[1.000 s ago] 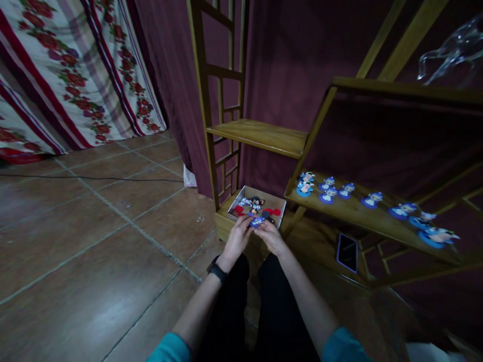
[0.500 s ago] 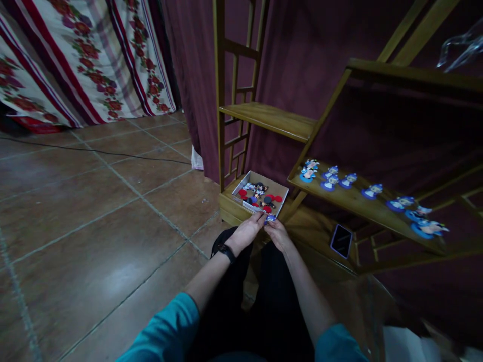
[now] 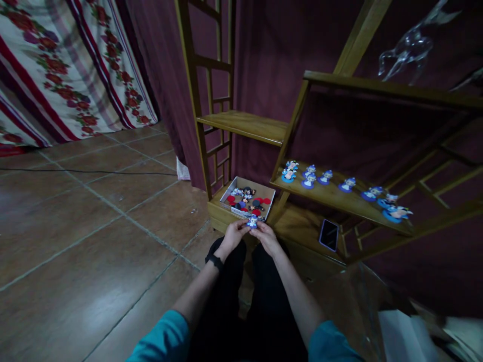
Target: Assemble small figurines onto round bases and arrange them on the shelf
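Between my two hands a small purple-and-white figurine (image 3: pixel 252 221) stands upright, just in front of the box. The fingers of my left hand (image 3: pixel 234 235) pinch it from the left, and my right hand (image 3: pixel 267 237) grips it from the right. Beyond them lies a shallow cardboard box (image 3: pixel 268 193) holding several small figures, with red, dark and purple round bases among them. On the slanted-looking shelf (image 3: pixel 339 203) to the right stand several similar figurines (image 3: pixel 347 184) on purple and blue bases.
A phone (image 3: pixel 329 235) lies on the lower board of the wooden shelf unit, right of my hands. A clear glass animal (image 3: pixel 409 50) stands on the upper shelf. White paper (image 3: pixel 405 334) lies at lower right. A thin cable (image 3: pixel 86 172) crosses the tiled floor.
My hands have drawn back slightly from the box, and the figurine is now upright and more visible between them. The view has turned to the right.
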Tool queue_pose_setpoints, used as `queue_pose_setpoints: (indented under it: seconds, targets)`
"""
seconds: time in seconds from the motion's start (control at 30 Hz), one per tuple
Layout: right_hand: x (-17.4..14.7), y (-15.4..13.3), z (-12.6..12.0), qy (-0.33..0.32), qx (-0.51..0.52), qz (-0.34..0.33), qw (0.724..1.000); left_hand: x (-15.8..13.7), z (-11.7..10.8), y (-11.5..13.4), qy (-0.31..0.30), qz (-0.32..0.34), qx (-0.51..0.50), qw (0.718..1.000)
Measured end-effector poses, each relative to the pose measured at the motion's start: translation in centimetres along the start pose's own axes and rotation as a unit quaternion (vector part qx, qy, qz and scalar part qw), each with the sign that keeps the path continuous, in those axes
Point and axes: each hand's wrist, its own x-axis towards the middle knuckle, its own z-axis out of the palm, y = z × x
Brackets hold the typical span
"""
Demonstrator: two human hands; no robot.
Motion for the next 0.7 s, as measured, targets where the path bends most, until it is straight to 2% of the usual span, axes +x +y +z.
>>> queue_pose_setpoints:
  seconds: [0.1, 0.27, 0.7]
  targets:
    - [0.4, 0.7, -0.3, 0.026, 0.018, -0.003, 1.0, 0.3, 0.1, 0.2, -0.027, -0.027, -0.033, 0.999]
    - [1.3, 1.9, -0.6, 0.07, 0.043, -0.027, 0.996, 0.5, 0.1, 0.4, -0.073, -0.055, -0.019, 0.996]
    - [1.2, 0.9, -1.2, 0.051, 0.008, -0.026, 0.998, 0.7, 0.3, -0.9, -0.027, -0.047, -0.066, 0.996]
